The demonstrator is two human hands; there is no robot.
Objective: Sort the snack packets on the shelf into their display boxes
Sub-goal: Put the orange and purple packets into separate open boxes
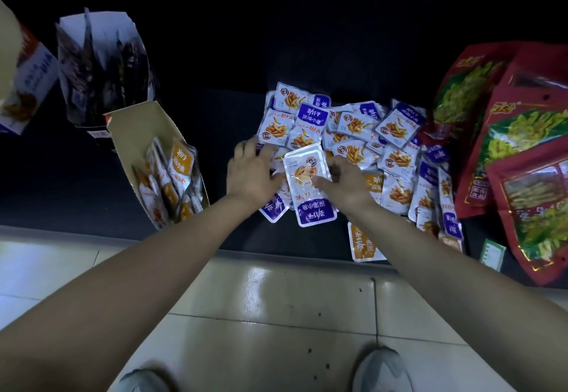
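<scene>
Pinching hand: right hand (344, 182), thumb on the face and fingers curled at the edge of 1 purple packet (310, 189), centre of view.
Resting hand: left hand (253, 173), fingers spread flat on the pile (396, 158) at 9 o'clock of that packet, gripping nothing.
Loose stock: pile of purple packets, a few orange, on the dark shelf (76, 189).
Display stock: open box (144, 133), 9 o'clock of the pile, orange packets (181, 161) upright inside.
Neighbours: red bags (522, 146), 3 o'clock; dark box (101, 69), 10 o'clock.
Foreground: 2 shoes (381, 370), 6 o'clock.

Head view looks down (close) onto shelf (76, 192).
</scene>
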